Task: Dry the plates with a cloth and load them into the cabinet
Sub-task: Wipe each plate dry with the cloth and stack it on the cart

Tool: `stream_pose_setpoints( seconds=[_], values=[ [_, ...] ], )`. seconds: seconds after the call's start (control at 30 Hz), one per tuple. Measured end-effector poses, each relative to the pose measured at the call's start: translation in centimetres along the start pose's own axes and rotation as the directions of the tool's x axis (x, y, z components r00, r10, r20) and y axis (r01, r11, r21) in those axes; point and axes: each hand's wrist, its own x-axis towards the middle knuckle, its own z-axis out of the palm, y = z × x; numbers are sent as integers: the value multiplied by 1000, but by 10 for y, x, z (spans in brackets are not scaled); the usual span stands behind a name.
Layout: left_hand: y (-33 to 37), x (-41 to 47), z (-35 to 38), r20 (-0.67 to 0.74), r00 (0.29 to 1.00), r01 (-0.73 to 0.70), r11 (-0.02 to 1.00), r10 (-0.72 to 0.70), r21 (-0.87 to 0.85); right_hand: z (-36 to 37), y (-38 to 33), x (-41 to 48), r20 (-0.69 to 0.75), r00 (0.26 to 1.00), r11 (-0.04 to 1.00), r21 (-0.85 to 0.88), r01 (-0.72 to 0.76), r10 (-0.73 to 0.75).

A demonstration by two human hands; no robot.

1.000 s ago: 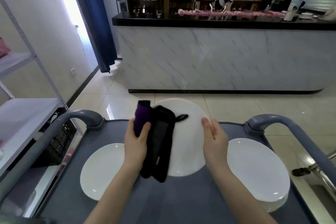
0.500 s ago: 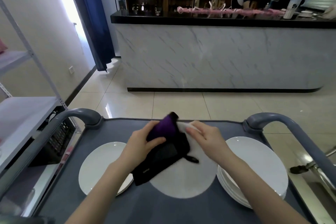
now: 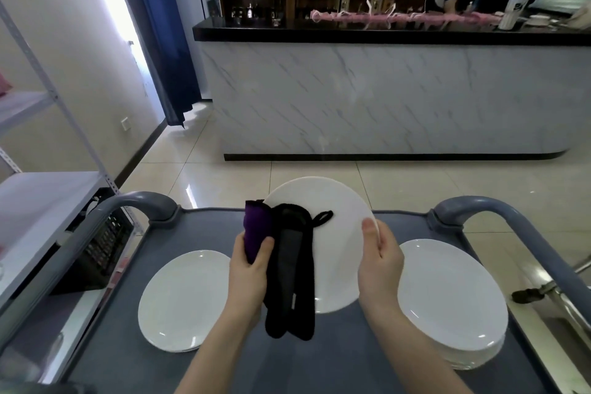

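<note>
Head view: drying in hand, 1 plate (image 3: 335,233) held up above the surface (image 3: 335,358).
The left hand (image 3: 249,269) grips a black-and-purple cloth (image 3: 289,281) against the plate's left rim. The right hand (image 3: 379,262) pinches its right edge, thumb on the face. The plate looks white, glossy and tilted. Next, likely: wipe across the face while holding it steady.

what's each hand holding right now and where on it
The right hand grips the raised round white plate by its right rim; the left hand holds the black and purple cloth near its purple upper end.
</note>
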Motion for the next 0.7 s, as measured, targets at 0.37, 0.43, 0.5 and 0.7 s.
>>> stream_pose_setpoints(
  seconds=[0.37,0.43,0.5,0.7],
  values=[
    [46,28,-19,514,821,-490,768,248,413,-8,-27,41,703,699,830,-309,464,-129],
    [48,32,-19,552,806,-494,759,215,424,-4,-24,39,685,709,849,-265,456,-167],
    [46,34,-18,501,836,-464,775,223,430,-3,-20,34,612,762,887,-207,414,-212],
    [16,14,-5,-49,996,-79,996,81,46,9,-14,14,107,993,998,-40,57,-52]
  ],
)
